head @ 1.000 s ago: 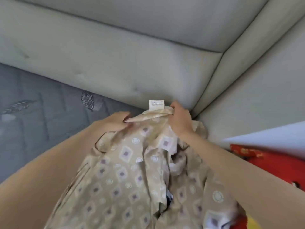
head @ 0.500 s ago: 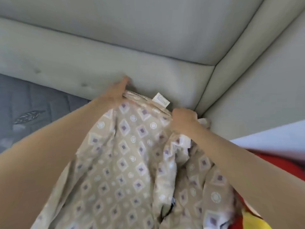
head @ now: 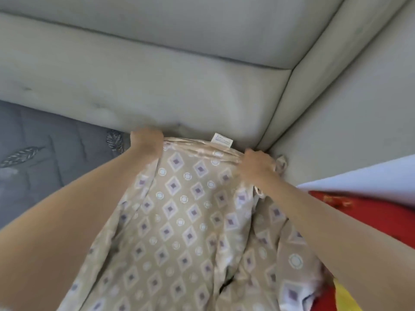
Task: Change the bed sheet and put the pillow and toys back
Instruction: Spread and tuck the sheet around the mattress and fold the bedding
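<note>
A beige bed sheet [head: 179, 221] with a purple diamond and white circle pattern lies bunched over the grey quilted mattress [head: 45, 164], in the corner by the padded headboard [head: 157, 93]. Its white care label [head: 222, 140] sticks up at the top hem. My left hand [head: 147, 140] grips the hem at the left, against the base of the headboard. My right hand [head: 256, 163] grips the hem at the right, near the corner. The hem is stretched between the two hands.
A padded side panel [head: 348, 113] meets the headboard at the right and closes the corner. A red item with gold print [head: 359, 212] lies at the right under something white [head: 370, 176]. A yellow piece [head: 345, 297] shows at the bottom right.
My hands have moved apart along the hem, the left one going left to the headboard base. The sheet now spreads wider and flatter between them.
</note>
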A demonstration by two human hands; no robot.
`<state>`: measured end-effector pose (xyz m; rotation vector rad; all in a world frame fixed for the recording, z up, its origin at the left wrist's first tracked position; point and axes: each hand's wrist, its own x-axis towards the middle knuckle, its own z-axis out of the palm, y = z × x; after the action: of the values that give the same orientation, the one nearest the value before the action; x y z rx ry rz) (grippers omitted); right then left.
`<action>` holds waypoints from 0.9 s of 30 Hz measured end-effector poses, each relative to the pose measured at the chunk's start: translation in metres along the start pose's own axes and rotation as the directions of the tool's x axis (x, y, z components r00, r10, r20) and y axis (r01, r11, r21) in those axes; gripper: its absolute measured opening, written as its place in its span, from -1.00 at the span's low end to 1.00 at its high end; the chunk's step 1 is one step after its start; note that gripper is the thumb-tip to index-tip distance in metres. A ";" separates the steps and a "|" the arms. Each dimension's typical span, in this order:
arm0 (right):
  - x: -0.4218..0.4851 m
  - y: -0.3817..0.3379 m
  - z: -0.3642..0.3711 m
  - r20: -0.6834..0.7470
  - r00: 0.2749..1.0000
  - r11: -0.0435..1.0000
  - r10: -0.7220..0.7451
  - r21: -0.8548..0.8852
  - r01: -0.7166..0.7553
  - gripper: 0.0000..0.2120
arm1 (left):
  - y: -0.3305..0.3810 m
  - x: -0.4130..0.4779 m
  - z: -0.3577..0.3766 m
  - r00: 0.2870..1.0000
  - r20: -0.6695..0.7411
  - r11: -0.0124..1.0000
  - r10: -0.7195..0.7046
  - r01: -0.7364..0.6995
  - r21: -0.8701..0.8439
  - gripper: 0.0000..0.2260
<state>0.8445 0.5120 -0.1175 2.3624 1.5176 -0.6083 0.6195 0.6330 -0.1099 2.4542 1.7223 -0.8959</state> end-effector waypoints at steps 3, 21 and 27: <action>0.004 0.000 0.013 0.106 0.994 0.993 0.013 0.117 -0.025 -0.53 | 0.005 0.006 0.009 0.998 -0.032 0.993 -0.060 0.056 -0.107 -0.73; 0.036 -0.005 0.071 0.413 0.809 0.761 0.418 0.326 -0.560 -0.63 | 0.105 0.051 0.051 0.809 0.262 0.175 -0.526 0.405 -0.898 -0.65; 0.057 -0.017 0.092 0.502 0.741 0.510 0.447 0.537 -0.671 -0.59 | 0.116 0.057 0.091 0.793 0.043 0.087 -0.608 0.121 -0.989 -0.62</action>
<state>0.8312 0.5236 -0.2258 2.8590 0.2696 -1.4633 0.6928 0.6074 -0.2472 1.2353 2.0362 0.7688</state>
